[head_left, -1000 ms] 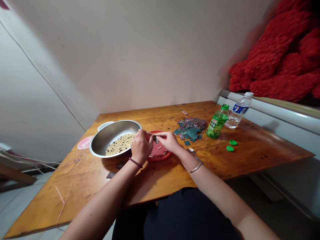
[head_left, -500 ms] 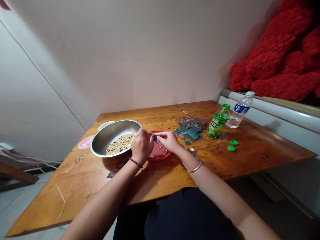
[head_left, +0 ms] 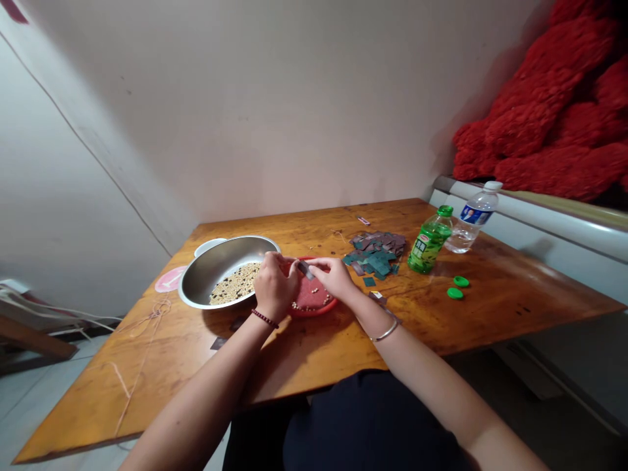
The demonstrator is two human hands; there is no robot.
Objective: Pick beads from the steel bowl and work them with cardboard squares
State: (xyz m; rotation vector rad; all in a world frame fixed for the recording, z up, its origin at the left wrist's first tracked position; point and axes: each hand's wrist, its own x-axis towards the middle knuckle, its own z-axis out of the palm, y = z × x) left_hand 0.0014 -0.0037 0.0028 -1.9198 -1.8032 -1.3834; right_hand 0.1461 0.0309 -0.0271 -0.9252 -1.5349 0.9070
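Observation:
My left hand and my right hand meet above a small red dish that holds several pale beads. Both pinch a small dark flat piece between their fingertips. My left wrist wears a dark red bead bracelet, my right wrist a silver bangle. Just left of my hands a steel bowl holds a heap of pale beads. A pile of dark teal and purple flat pieces lies to the right of my right hand.
On the wooden table stand a green bottle and a clear water bottle, with two green caps near them. A pink disc and loose thread lie at left. Red fluffy material is piled at right.
Both hands stay over the red dish with only slight finger shifts; the dark piece sits a little higher between the fingertips. The view has shifted slightly.

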